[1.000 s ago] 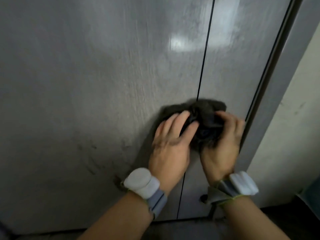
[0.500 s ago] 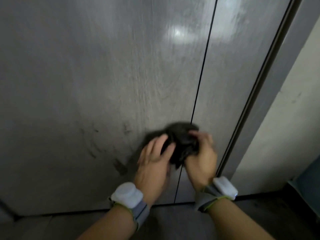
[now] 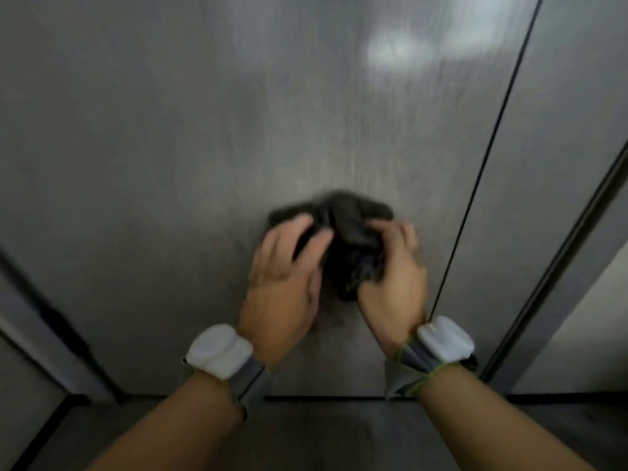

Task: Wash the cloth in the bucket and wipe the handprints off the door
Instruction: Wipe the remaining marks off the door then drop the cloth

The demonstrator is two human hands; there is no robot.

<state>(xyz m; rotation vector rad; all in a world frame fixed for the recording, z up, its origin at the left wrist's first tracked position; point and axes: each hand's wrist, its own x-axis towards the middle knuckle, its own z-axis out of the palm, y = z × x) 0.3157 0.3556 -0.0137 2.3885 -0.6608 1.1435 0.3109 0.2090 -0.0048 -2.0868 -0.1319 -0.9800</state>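
Note:
A bunched dark grey cloth (image 3: 346, 232) is pressed against the lower part of the grey door (image 3: 170, 164). My left hand (image 3: 285, 280) lies on the cloth's left side with its fingers fairly straight, pressing it to the door. My right hand (image 3: 394, 277) grips the cloth's right side with curled fingers. Both hands are left of the dark vertical seam (image 3: 475, 185) in the door. The frame is blurred and no handprints can be made out. The bucket is out of view.
The door's bottom edge meets a dark floor (image 3: 323, 436) just below my wrists. A dark door frame (image 3: 557, 260) and a pale wall (image 3: 584, 328) stand at the right. Another dark frame edge (image 3: 51, 321) runs down at the lower left.
Both hands and the cloth went down the door and then left, away from the vertical seam. The view has tilted down, showing more floor and the left frame edge.

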